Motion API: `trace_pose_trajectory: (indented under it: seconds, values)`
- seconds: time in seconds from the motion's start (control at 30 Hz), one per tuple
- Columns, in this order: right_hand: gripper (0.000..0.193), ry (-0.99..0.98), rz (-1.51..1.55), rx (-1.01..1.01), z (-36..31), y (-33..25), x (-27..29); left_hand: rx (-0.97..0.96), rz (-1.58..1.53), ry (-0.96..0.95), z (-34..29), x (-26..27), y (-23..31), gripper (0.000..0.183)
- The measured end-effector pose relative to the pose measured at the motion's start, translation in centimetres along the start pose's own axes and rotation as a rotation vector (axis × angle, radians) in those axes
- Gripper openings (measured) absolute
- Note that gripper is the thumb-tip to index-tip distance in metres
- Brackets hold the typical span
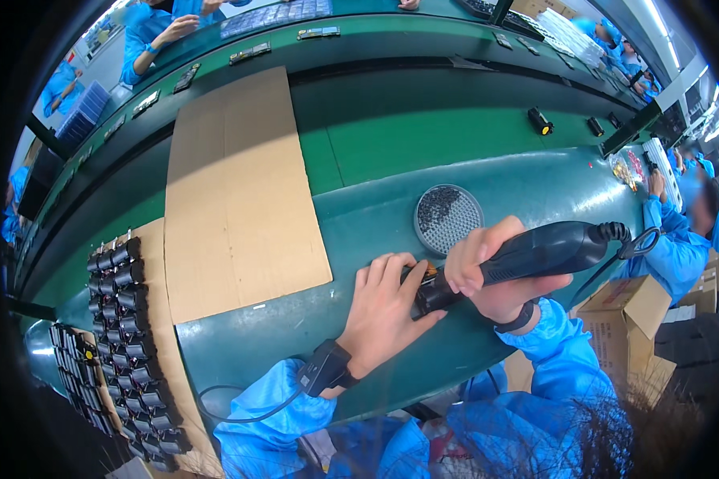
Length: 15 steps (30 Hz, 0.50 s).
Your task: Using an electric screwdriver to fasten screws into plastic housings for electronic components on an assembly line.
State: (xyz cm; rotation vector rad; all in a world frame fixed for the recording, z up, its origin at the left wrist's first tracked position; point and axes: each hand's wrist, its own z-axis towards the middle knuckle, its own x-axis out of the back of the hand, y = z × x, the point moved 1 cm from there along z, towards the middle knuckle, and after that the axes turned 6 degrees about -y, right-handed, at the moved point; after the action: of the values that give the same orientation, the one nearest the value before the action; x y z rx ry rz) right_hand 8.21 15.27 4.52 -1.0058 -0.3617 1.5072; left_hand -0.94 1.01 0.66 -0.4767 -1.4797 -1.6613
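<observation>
My right hand (487, 275) is wrapped round a black electric screwdriver (553, 249), which slants down to the left; a coiled cord runs from its rear end. The tip meets a small black part with an orange patch (430, 274), or sits very close to it; fingers hide the contact. My left hand (382, 307) steadies that part against the green table, fingers over its far side and thumb on the near side. Just beyond my hands lies a round grey dish (460, 229) with dimples, partly filled with small black screws.
A flat cardboard sheet (236, 184) covers the table at left-centre. Beside it stand rows of black cylindrical parts (128, 319) on cardboard. A green conveyor belt (423, 136) carries a few black parts (540, 121). An open carton (627, 319) and a co-worker in blue (679, 247) are at right.
</observation>
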Motion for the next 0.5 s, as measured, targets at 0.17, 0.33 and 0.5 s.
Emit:
trace_pose_trajectory:
  seconds: [0.17, 0.33, 0.5]
  values:
    - [0.096, -0.015, 0.001, -0.001, -0.18, 0.45, 0.21, 0.002, -0.002, 0.001, -0.06, -0.14, -0.14, 0.068]
    - [0.096, 0.010, 0.004, -0.021, -0.23, 0.52, -0.11, 0.006, -0.004, -0.003, 0.00, -0.04, -0.13, 0.067]
    - [0.095, -0.044, -0.058, -0.035, -0.16, 1.01, -0.02, 0.009, 0.000, -0.002, 0.02, -0.08, -0.13, 0.064]
